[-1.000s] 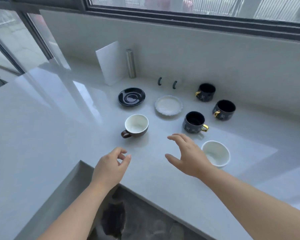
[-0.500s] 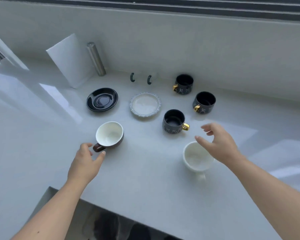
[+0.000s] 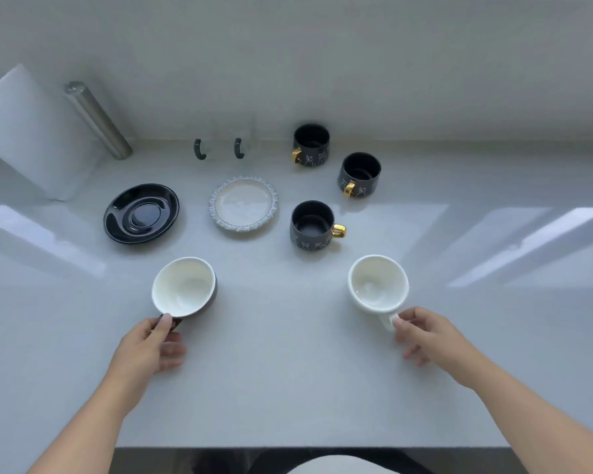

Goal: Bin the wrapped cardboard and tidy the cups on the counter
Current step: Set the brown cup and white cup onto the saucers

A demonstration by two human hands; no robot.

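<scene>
- My left hand (image 3: 149, 347) pinches the dark handle of the brown cup (image 3: 184, 288), thumb on top, the other fingers curled below; the cup stands upright on the counter (image 3: 288, 388).
- My right hand (image 3: 428, 336) grips the handle of the white cup (image 3: 378, 283) between thumb and forefinger, the remaining fingers loosely spread beneath; this cup too stands upright on the counter.
- Both cups look empty, with pale insides, and sit well apart from each other near the front of the counter.
- Behind them, from left to right: a black saucer (image 3: 141, 213), a white saucer (image 3: 243, 203) with a frilled rim, and a dark mug (image 3: 311, 224) with a gold handle turned right.
- Two more dark mugs stand further back by the wall: the rear mug (image 3: 311, 144) and the right mug (image 3: 359, 174), each with a gold handle turned towards the front left.
- A white board (image 3: 31, 131) leans in the far left corner, with a metal cylinder (image 3: 98, 119) just beside it.
- Two small dark hooks (image 3: 199, 149) sit at the foot of the wall, between the cylinder and the rear mug.
- I cannot tell whether the white board is the wrapped cardboard.
</scene>
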